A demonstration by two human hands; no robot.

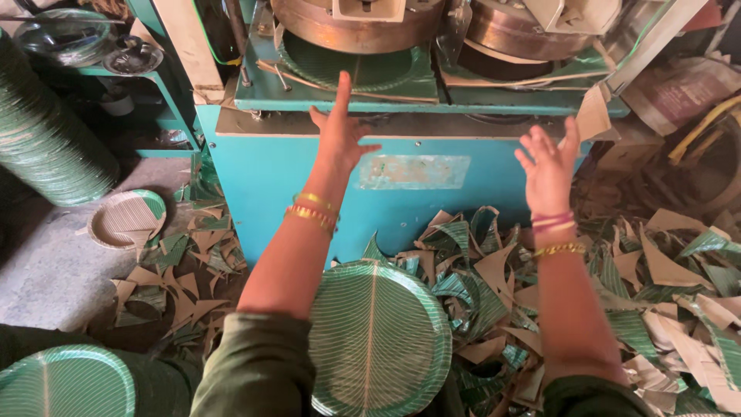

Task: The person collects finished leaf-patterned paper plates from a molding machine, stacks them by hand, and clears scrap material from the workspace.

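Note:
Both my arms reach forward toward a blue plate-pressing machine [309, 170]. My left hand [337, 127] is open, its index finger stretched up to the edge of the green sheet [370, 73] lying under the left round metal die [355, 23]. My right hand [549, 158] is open with fingers spread, holding nothing, below the right die [525, 27]. A green leaf-patterned paper plate [378, 340] lies between my arms, close to me.
Green and brown paper offcuts [656, 293] litter the floor to the right and left. A tall stack of green plates [42, 131] leans at far left. One plate [123, 220] lies on the floor, another plate [65, 382] at bottom left.

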